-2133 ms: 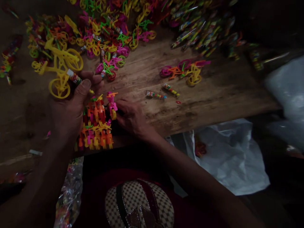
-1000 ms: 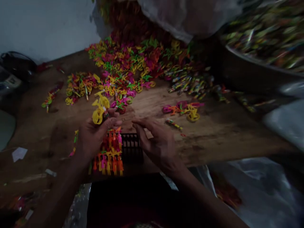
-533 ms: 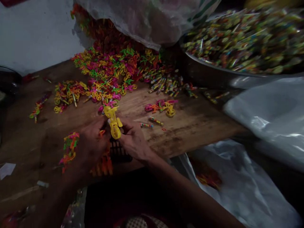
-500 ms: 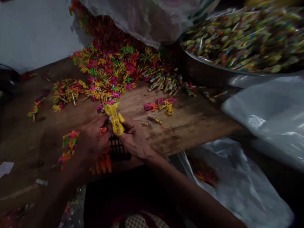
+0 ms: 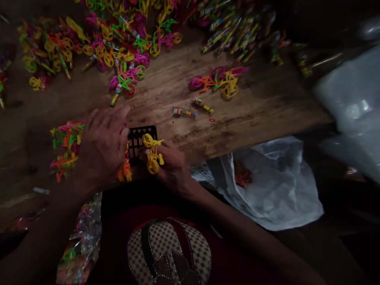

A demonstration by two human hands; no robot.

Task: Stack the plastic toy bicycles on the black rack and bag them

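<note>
My right hand [image 5: 172, 164] pinches a small yellow plastic toy bicycle [image 5: 153, 155] over the right end of a black slotted rack [image 5: 142, 132]. My left hand [image 5: 102, 148] lies palm down at the rack's left side, its fingers stretched out with nothing visible in them. Part of the rack is hidden beneath that hand. Orange toy pieces [image 5: 125, 171] show at the near edge of the rack, by the left thumb. Left of the hand lies a cluster of multicoloured toy bicycles [image 5: 67, 144].
Heaped toy bicycles [image 5: 109, 35] cover the back of the wooden table [image 5: 178, 134]. Candy-filled tubes [image 5: 237, 31] lie piled at the back right. Two loose candy tubes [image 5: 185, 113] and several bicycles [image 5: 216, 81] sit right of the rack. A white plastic bag [image 5: 279, 190] hangs below the edge.
Both hands were together at the yellow toy bicycle; now only my right hand has it, lower and nearer. My left hand has come away and flattened out. The view has tilted downward.
</note>
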